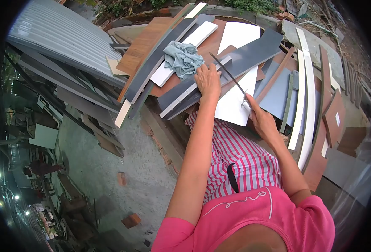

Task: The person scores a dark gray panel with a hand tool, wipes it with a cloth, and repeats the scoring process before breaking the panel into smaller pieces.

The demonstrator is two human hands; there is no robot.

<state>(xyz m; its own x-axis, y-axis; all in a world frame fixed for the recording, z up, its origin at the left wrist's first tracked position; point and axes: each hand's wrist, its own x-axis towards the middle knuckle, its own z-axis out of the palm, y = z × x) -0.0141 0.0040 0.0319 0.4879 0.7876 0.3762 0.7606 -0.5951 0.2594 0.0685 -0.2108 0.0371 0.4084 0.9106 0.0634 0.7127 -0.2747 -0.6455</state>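
My left hand bears down on a narrow grey board strip, fingers curled over its upper edge. Evenly spaced dark marks run along the strip's pale side. In my right hand is the handle of a long, thin tool with a dark blade, seen nearly edge-on. The blade slants up and left, crossing the far end of the strip just right of my left fingers. A crumpled grey-blue cloth lies on the boards beside my left hand. Beneath is a wide dark grey board.
Offcuts are stacked all around, with a wood-grain panel at left and long white strips at right. Corrugated metal sheeting stands at upper left. Bricks lie on the concrete floor. A person is far left.
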